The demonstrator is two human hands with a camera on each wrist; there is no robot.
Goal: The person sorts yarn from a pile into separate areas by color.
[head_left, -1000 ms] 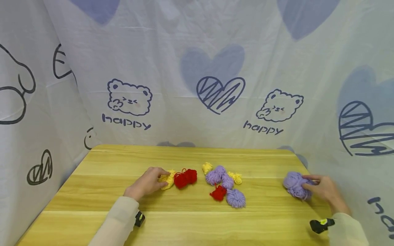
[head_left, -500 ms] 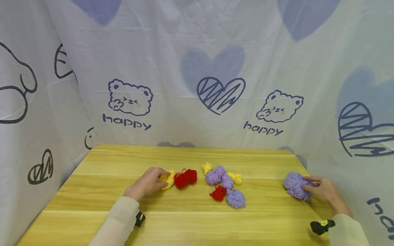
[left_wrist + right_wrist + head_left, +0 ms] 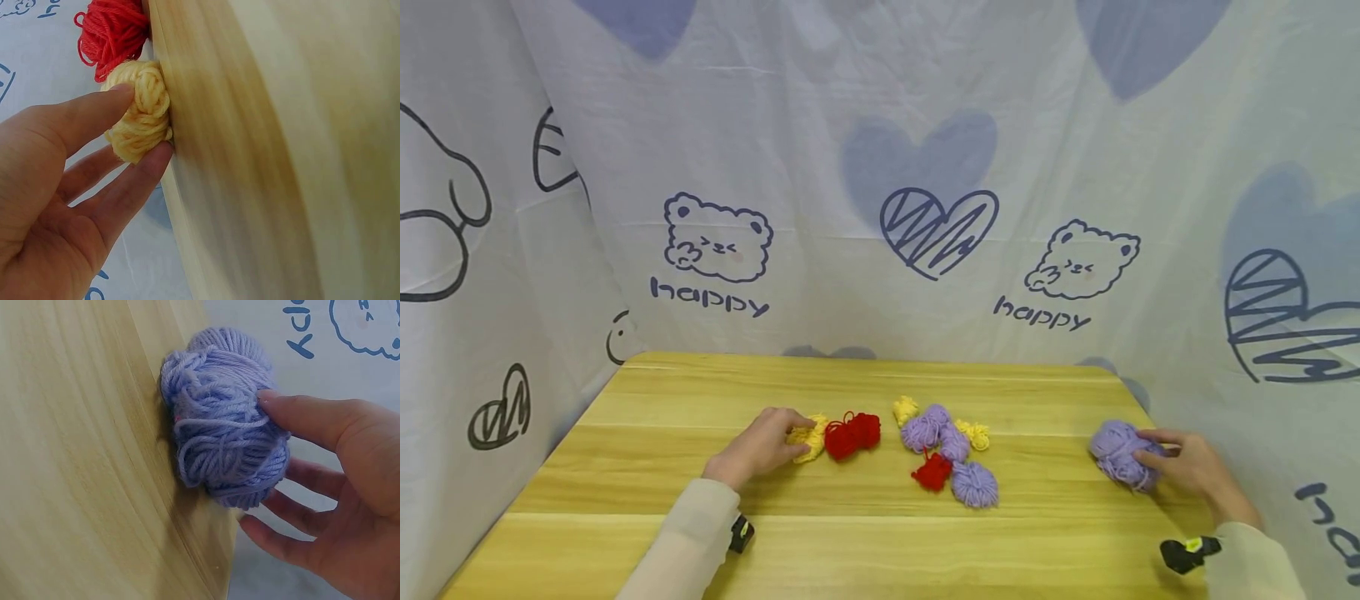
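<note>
In the head view my left hand (image 3: pixel 763 446) holds a small yellow ball of yarn (image 3: pixel 808 439) on the table. The left wrist view shows the thumb on one side of this yellow yarn (image 3: pixel 139 109) and fingertips on the other. At the right side of the table, my right hand (image 3: pixel 1195 467) holds a larger lump of purple yarn (image 3: pixel 1122 454). Its thumb presses on the purple yarn (image 3: pixel 222 425) in the right wrist view, while the other fingers reach round behind and are partly hidden. Red yarn (image 3: pixel 852 435) lies right beside the yellow ball.
Mid-table sits a loose cluster: purple yarn balls (image 3: pixel 974 484), a red ball (image 3: pixel 932 472) and two yellow bits (image 3: pixel 906 409). The wooden table (image 3: pixel 880 550) ends at a white printed curtain (image 3: pixel 820 317) behind and at the sides.
Hardly anything differs. My right wrist has shifted very slightly to the right, while the yarn and my left hand stay in place.
</note>
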